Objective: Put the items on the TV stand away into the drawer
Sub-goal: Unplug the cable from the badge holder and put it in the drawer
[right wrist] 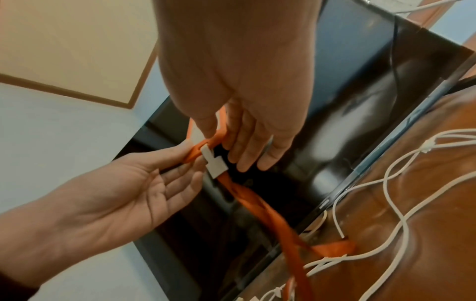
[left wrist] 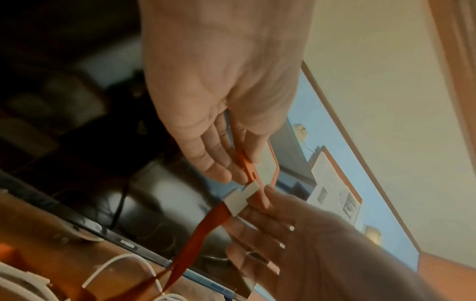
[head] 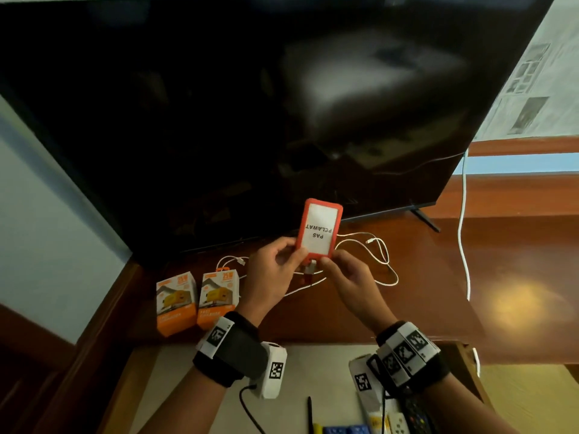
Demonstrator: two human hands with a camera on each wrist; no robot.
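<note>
Left hand (head: 273, 268): pinching lower left edge of orange badge holder (head: 319, 230).
Right hand (head: 346, 278): pinching its lower right corner.
Lanyard (right wrist: 260, 205): hanging below.

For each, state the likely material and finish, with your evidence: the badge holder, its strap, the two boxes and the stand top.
Badge holder: probably matte orange plastic or silicone, with rounded edges.
Strap: seemingly woven ribbon; flat, limp, twisting.
Boxes: printed cardboard, with sharp folds and a slight sheen.
Stand top: reddish-brown wood or veneer, glossy; it mirrors a lamp.
</note>
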